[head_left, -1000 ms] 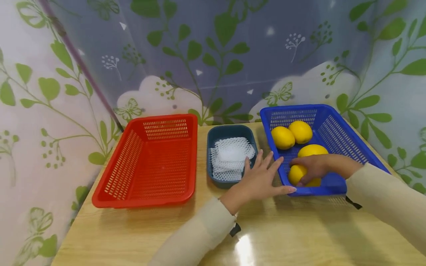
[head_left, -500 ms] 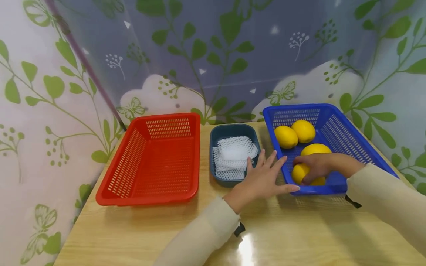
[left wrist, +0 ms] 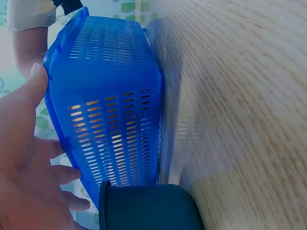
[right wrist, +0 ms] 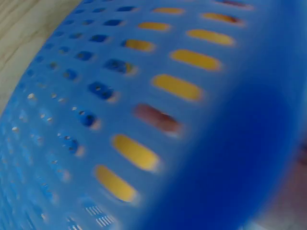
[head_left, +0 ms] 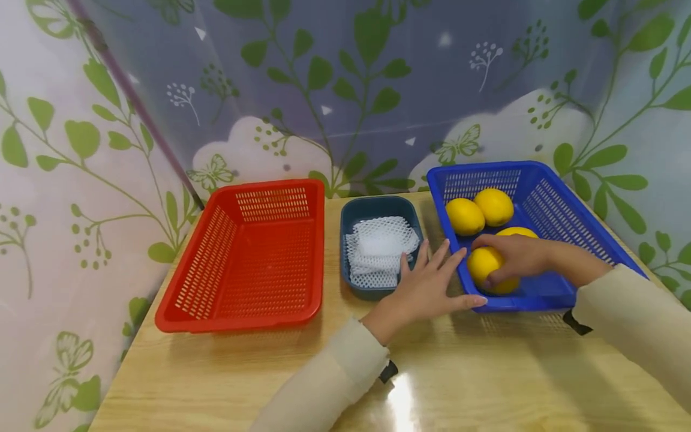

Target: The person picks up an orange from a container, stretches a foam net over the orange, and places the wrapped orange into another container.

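Right hand (head_left: 513,258): a smooth, rounded yellow lemon (head_left: 482,264) is held in its grip, between thumb and curled fingers.
Held lemon: exposed on the grip's left, within the near left corner of the slotted blue plastic basket (head_left: 518,304).
Long axis: partly covered by the hand, so it cannot be told.
Left hand (head_left: 418,295): spread wide, nothing held; placed left of the grip, the blue rim touched by its thumb.
White foam netting (head_left: 378,246): laid in the rounded dark-teal plastic bin (head_left: 349,210), left of the grip.
Between lemon and netting: the blue basket's left wall and the left hand's fingers are interposed.
Slotted red plastic basket (head_left: 270,270): placed farthest left of the grip.
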Demonstrator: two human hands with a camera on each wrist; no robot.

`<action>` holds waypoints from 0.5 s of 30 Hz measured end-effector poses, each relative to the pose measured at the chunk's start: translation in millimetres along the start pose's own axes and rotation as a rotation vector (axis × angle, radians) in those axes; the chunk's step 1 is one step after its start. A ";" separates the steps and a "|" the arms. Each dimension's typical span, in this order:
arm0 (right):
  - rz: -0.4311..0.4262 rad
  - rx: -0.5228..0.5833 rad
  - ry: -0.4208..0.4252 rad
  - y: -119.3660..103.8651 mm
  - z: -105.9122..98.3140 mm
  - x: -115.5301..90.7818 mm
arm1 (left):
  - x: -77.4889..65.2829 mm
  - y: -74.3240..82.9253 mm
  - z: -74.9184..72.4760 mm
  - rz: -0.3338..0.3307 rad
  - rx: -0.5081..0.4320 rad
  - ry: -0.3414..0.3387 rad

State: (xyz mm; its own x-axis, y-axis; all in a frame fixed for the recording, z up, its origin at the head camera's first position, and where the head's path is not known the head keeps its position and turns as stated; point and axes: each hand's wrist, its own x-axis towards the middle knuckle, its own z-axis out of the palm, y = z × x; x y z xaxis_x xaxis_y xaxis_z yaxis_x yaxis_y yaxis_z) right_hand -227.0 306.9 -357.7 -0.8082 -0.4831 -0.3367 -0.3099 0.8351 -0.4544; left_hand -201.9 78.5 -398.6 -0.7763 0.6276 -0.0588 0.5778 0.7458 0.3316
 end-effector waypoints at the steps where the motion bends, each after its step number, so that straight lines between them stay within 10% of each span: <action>1: -0.013 0.014 0.025 -0.5 -1.8 -1.6 | 0.3 0.3 -0.2 0.000 -0.002 0.001; 15: -0.091 0.036 0.341 -6.8 -2.9 -28.5 | -0.4 -4.6 -1.2 0.010 -0.155 0.038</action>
State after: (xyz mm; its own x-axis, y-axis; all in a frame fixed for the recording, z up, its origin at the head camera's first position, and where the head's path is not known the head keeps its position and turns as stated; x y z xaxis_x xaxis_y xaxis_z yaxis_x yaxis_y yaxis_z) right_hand -203.4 315.8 -342.7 -0.9006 -0.4346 -0.0018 -0.3754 0.7801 -0.5006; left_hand -204.5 74.5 -399.0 -0.7816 0.6235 -0.0202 0.5418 0.6945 0.4734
